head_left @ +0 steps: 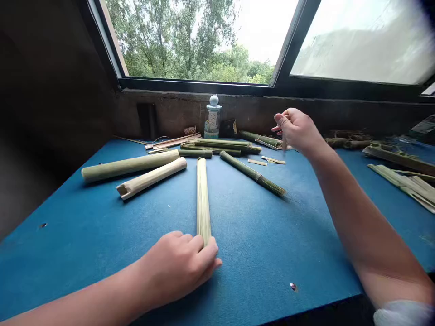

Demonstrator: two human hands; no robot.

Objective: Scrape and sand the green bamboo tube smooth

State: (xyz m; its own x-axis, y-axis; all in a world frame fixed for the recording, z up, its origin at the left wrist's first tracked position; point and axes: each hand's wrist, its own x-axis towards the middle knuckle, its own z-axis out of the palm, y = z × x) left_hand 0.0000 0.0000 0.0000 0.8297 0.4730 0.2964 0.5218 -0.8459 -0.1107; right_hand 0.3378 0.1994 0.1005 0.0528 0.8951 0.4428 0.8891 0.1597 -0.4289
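1 wide blue table (265,244) fills most of our view, running up to a dark sill under a window (190,40) with trees behind it. On its left half lie 2 thick pale bamboo tubes (131,166), side by side and slanted, the nearer one with a notched cut at its near end.

To their right, the bundle of thin bamboo strips (203,199) lies lengthwise, pointing straight away from us towards the sill. Our left hand (181,267) rests on the table at the bundle's near end, fingers curled over the tip and closed around it. The rest of the bundle stretches free beyond our knuckles.

A darker green bundle (253,174) slants off to the right of it, well apart from both hands. Our right hand (298,129) is raised above the far side of the table, well apart from the strips. Its fingers are half curled, with forefinger and thumb drawn together. It is blurred, and we cannot tell whether anything is pinched between them.

To the left of that hand, more green bamboo lengths (220,145) lie stacked near the sill, and at the far right edge lie split slats (408,183). A small capped bottle (213,120) stands upright by the sill. A few short slivers (257,162) lie on the table near the right hand.
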